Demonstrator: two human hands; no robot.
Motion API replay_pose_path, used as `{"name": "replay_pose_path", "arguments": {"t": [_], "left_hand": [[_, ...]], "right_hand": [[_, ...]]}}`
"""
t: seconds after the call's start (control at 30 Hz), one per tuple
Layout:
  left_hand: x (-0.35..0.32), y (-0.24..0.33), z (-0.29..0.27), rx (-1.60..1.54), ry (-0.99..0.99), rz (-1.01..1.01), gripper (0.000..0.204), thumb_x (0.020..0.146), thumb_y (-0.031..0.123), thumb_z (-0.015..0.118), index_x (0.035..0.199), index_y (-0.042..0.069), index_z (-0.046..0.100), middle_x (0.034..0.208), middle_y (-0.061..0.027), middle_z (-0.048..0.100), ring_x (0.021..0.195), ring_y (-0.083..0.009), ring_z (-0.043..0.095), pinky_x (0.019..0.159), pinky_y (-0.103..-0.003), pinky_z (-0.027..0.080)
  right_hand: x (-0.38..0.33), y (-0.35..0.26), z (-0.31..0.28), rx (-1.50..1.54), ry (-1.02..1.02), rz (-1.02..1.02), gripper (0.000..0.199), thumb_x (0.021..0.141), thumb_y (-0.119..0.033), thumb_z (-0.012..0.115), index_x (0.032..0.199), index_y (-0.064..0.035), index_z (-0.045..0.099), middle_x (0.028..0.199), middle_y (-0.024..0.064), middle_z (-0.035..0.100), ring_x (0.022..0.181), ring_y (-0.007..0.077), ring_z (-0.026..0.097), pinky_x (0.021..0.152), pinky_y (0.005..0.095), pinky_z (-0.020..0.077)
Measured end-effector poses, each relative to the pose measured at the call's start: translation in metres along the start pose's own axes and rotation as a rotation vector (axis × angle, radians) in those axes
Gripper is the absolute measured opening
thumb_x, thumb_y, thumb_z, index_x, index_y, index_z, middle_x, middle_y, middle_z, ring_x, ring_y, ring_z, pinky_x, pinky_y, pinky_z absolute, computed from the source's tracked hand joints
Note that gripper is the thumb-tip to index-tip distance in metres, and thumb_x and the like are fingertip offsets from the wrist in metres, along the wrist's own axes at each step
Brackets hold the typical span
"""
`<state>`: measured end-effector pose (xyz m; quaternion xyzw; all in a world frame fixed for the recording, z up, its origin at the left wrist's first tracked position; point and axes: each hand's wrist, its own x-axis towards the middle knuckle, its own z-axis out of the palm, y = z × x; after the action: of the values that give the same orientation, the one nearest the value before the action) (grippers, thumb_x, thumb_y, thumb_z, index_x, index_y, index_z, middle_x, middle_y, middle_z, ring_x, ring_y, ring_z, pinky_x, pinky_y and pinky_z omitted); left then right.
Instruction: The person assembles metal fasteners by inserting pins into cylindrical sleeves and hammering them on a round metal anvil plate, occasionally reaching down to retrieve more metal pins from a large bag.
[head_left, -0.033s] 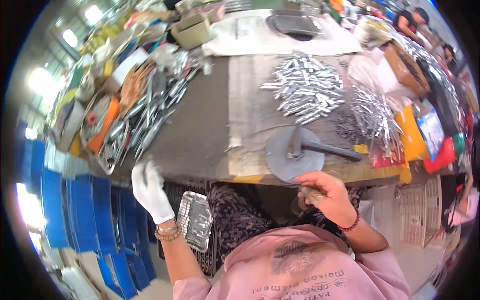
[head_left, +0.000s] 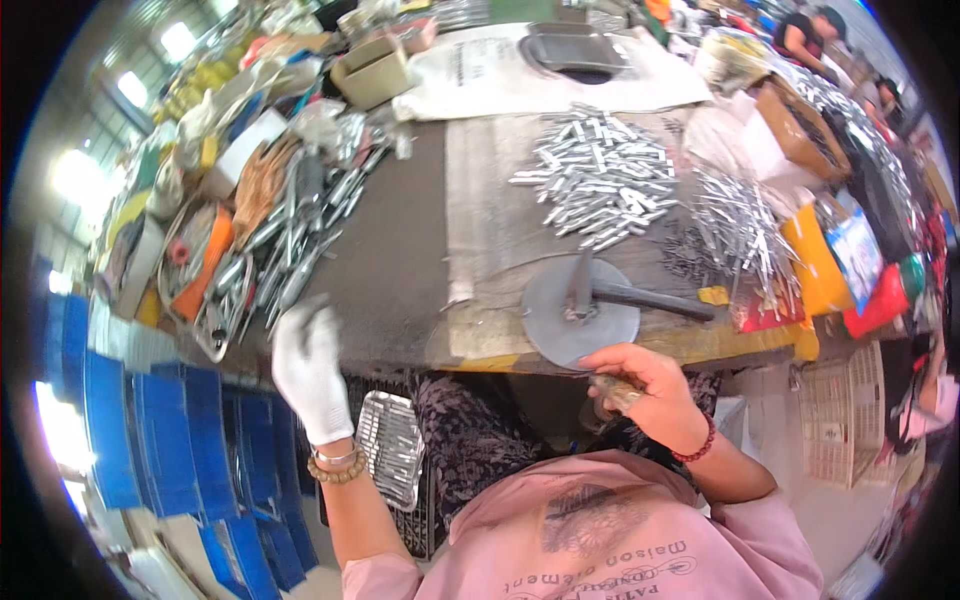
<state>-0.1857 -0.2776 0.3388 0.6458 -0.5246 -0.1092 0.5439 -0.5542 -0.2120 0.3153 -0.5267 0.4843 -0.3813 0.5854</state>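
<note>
Metal pieces [head_left: 612, 392] sit bunched in my right hand [head_left: 648, 392], which is curled around them just below the near edge of the workbench [head_left: 400, 250], under the round grey disc [head_left: 580, 312]. I cannot make out exactly what the pieces are, only that they are small and shiny. A dark handle [head_left: 650, 298] lies across the disc and points to the right, and an upright blade-like part stands near the disc's middle

My left hand [head_left: 308, 365] wears a white glove and hangs at the near left corner of the workbench with its fingers bent loosely; I cannot tell whether it grips anything. Just past its fingertips lies a jumble of long metal tools [head_left: 290, 250]. Below that hand, beside my lap, I see a small silver tray [head_left: 392, 448] with ridged rows

Farther back on the workbench a heap of short silver pins [head_left: 600, 175] is spread on a pale sheet, and a second, thinner bundle [head_left: 740, 225] lies to its right, near an orange box [head_left: 815, 262]. Blue crates [head_left: 120, 420] are stacked on the floor at my left
</note>
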Motion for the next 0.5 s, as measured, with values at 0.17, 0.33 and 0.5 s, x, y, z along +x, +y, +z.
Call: {"name": "replay_pose_path", "arguments": {"t": [0.17,0.33,0.5], "left_hand": [[0.016,0.091,0.121,-0.047,-0.671,0.388,0.021,0.092,0.012,0.075,0.11,0.003,0.072,0.101,-0.0146,0.071,0.091,-0.0295,0.071,0.085,-0.037,0.056],[0.013,0.082,0.207,0.062,-0.724,0.677,0.031,0.092,0.016,0.072,0.122,0.009,0.068,0.108,-0.0149,0.072,0.1,-0.0347,0.071,0.088,-0.042,0.057],[0.019,0.078,0.216,0.274,-0.744,0.676,0.036,0.09,0.017,0.071,0.125,0.008,0.069,0.115,-0.0181,0.075,0.109,-0.0378,0.071,0.093,-0.044,0.057]], "right_hand": [[-0.016,-0.007,-0.006,-0.007,0.041,-0.069,0.033,0.094,0.004,0.072,0.126,-0.0039,0.073,0.106,0.005,0.075,0.096,0.0099,0.071,0.081,0.0258,0.0567],[-0.027,-0.009,-0.013,-0.189,0.048,-0.217,0.032,0.093,0.001,0.073,0.124,-0.0064,0.073,0.109,0.0099,0.076,0.096,0.0195,0.074,0.085,0.0309,0.0585],[-0.041,-0.024,-0.042,-0.378,0.125,-0.291,0.033,0.089,-0.001,0.073,0.122,-0.0059,0.073,0.113,0.0124,0.076,0.099,0.028,0.075,0.087,0.0341,0.0594]]}}
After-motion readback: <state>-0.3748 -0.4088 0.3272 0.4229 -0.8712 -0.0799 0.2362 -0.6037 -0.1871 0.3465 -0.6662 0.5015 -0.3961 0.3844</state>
